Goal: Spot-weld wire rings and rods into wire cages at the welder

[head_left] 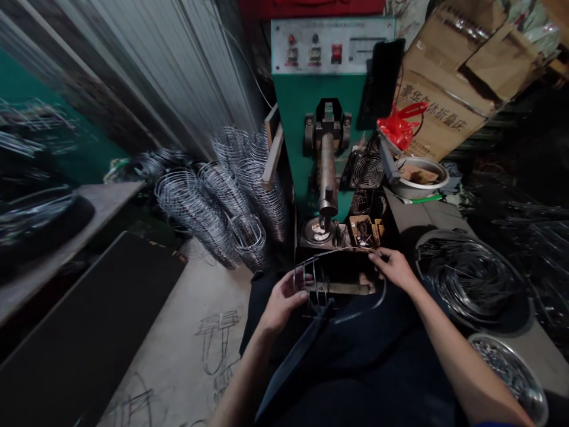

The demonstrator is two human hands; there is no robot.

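Note:
Between my hands, over my lap, is a wire frame (316, 274) with a few crossbars at its left end and a large wire loop at its right. My left hand (284, 299) is curled round the crossbar end, thumb toward me. Fingers of my right hand (393, 267) pinch the loop's upper right side. Just beyond the frame stands a green machine (293, 118) with a thick metal arm (328, 172) pointing down toward me. Below the arm's tip sits a round dish (316, 231) with pale bits in it.
Stacks of wire rings (191, 207) stand at left, near a dark panel (106, 308). Wire frames (217, 332) lie on the floor. At right are a basin of wire rings (471, 279), a bowl of small metal parts (511, 367), a metal bowl (411, 188) and a cardboard box (438, 110).

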